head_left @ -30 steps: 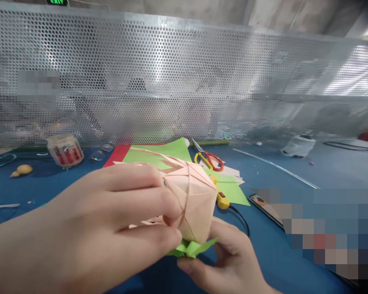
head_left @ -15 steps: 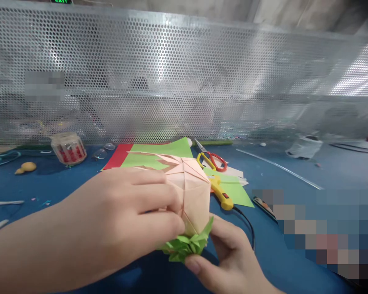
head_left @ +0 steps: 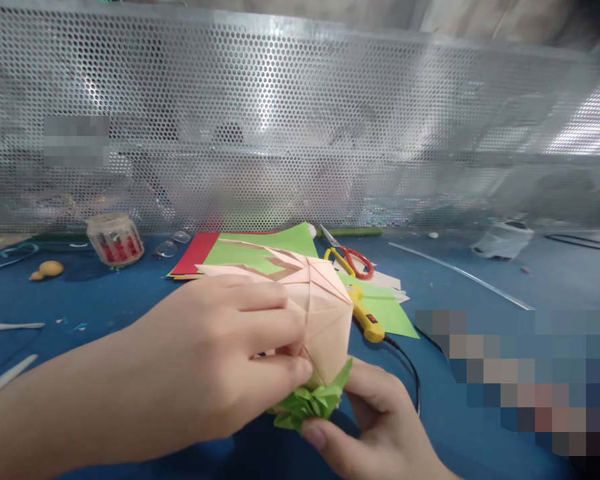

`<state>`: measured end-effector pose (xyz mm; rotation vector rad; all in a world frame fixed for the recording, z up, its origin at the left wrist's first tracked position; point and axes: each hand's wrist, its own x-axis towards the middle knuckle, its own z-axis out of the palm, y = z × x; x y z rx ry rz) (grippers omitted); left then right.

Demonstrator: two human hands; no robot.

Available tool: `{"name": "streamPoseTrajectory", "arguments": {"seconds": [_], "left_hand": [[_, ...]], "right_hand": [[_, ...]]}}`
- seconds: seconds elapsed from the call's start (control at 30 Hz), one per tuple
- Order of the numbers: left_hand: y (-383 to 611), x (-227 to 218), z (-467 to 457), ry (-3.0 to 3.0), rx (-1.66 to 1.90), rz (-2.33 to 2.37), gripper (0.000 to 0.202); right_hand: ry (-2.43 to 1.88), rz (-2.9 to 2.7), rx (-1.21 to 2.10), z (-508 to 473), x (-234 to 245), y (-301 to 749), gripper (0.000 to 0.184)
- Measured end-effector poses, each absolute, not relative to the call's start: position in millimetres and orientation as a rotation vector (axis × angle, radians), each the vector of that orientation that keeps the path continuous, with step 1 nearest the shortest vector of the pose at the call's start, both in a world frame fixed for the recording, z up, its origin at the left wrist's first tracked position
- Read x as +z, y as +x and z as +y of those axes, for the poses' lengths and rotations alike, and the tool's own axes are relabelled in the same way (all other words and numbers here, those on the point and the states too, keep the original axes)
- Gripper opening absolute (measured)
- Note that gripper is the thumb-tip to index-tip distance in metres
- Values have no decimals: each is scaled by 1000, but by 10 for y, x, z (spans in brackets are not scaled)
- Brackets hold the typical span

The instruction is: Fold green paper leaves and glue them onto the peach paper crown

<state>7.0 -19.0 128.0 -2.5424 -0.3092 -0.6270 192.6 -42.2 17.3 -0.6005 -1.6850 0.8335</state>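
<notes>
Between my hands is a pale pink folded-paper piece [head_left: 327, 327] with long pointed tips stretching away to the left. Crumpled-looking green folded paper [head_left: 310, 403] sits against its lower end. My left hand [head_left: 230, 347] is closed around the left side of the pink piece, its thumb pressing just above the green part. Low on the right, my right hand [head_left: 375, 420] grips the green paper, thumb in front and fingers behind. The inner fingertips of both hands are partly hidden by the paper.
Behind the paper lie red and green sheets [head_left: 260, 248], scissors [head_left: 353, 260] and a yellow glue gun [head_left: 367, 320] with a black cord. A jar [head_left: 115, 240] with red bits stands left. A perforated metal screen [head_left: 280, 120] closes off the table's far side.
The pink paper and both hands sit slightly further right in the view, and the left thumb has shifted a little along the lower edge. Both grips continue.
</notes>
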Motion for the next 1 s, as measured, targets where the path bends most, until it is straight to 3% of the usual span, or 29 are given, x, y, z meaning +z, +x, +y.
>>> {"name": "streamPoseTrajectory", "arguments": {"seconds": [0.37, 0.7, 1.0], "left_hand": [[55, 1253, -160, -2762, -594, -274, 37], [36, 1263, -175, -2876, -511, -280, 34], [-2, 1276, -155, -2836, -562, -296, 22]], "right_hand": [[-642, -1723, 752, -424, 204, 1906, 3], [-626, -1732, 761, -411, 220, 1902, 4], [-605, -1699, 753, -417, 229, 1918, 17]]}}
